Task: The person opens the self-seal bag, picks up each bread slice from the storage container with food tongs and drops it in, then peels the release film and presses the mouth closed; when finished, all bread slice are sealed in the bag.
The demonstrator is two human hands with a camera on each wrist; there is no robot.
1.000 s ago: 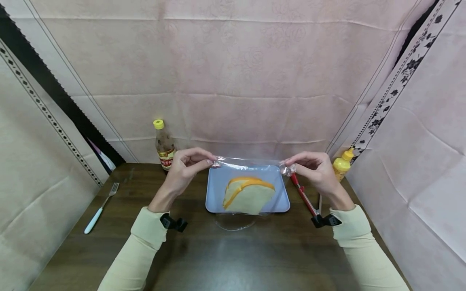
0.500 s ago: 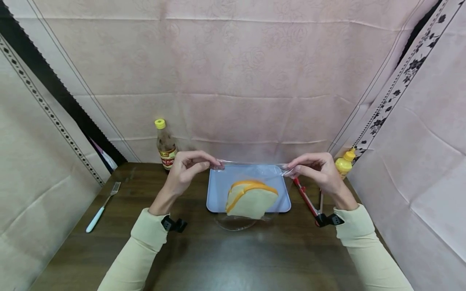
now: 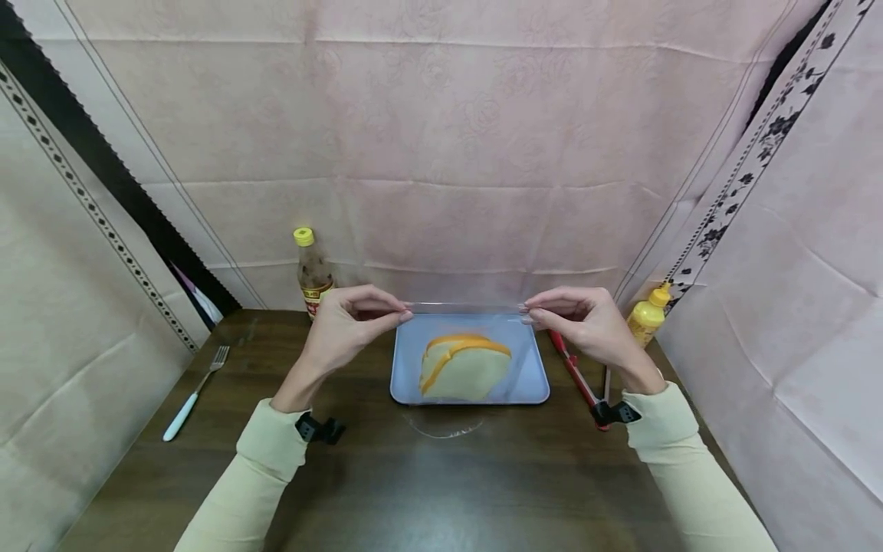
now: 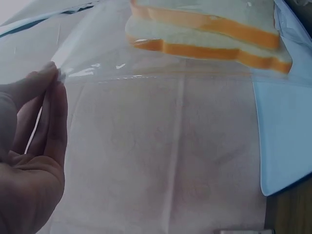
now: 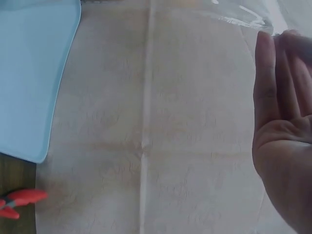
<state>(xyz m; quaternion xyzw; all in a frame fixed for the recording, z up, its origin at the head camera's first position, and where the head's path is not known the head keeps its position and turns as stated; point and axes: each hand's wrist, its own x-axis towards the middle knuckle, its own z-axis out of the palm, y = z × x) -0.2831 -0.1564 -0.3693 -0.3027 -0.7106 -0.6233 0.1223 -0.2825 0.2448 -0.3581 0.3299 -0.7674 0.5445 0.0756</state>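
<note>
Between my hands stretches a clear plastic bag (image 3: 465, 308), its upper edge pulled into a straight line. Slices of bread (image 3: 469, 372) with orange crusts show through the film, above a light blue tray (image 3: 527, 387). At the bag's left corner my left hand (image 3: 348, 326) pinches the film between thumb and fingers. My right hand (image 3: 582, 322) pinches the opposite corner. In the left wrist view the bread (image 4: 209, 29) shows behind the film, near the left hand (image 4: 39, 141). The right wrist view catches the right hand (image 5: 287, 107) and a bit of the film (image 5: 243, 22).
A fork (image 3: 195, 399) with a pale blue handle lies at the left. Behind my left hand stands a yellow-capped bottle (image 3: 313, 272). At the right are red-handled tongs or scissors (image 3: 576, 372), partly hidden by my wrist, and a yellow squeeze bottle (image 3: 647, 314).
The bag's crumpled corners have been drawn out and its upper edge is straighter. The bread dipped toward the tray's front edge, then came back up. Both hands keep their pinch.
</note>
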